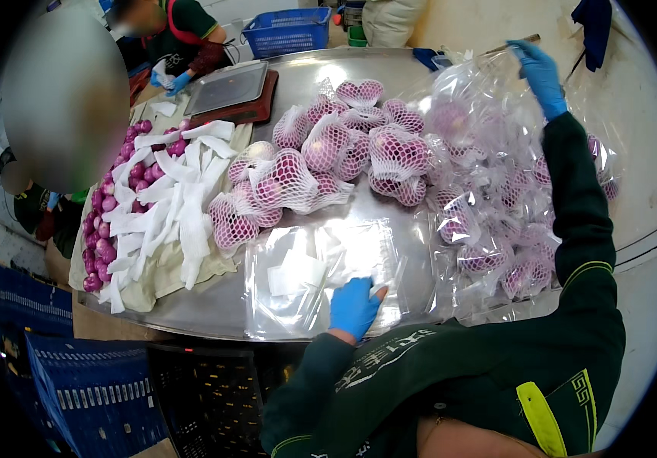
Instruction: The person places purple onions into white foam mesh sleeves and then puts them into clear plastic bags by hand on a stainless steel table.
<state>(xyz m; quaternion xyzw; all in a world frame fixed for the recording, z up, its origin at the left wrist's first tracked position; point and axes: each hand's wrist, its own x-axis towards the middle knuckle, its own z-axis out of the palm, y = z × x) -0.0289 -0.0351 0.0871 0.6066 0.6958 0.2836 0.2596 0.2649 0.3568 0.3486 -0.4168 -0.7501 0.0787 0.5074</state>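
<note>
My left hand (356,306), in a blue glove with the thumb bare, rests on a stack of clear plastic bags (297,315) near the table's front edge. White paper pieces (295,273) lie among these bags. My right hand (536,66), also blue-gloved, reaches to the far right, by a brown stick-like thing (526,41) and the top of a heap of bagged purple onions (486,257); whether it grips anything is unclear. Purple onions in white foam nets (325,143) are piled beyond the flat bags.
Flat white foam nets (182,200) and loose purple onions (99,246) lie on a cloth at left. Behind stands a scale (228,91), with a gloved co-worker (191,34) beside it. Crates (93,395) stand below the table's left front edge; a blue basket (288,34) is behind.
</note>
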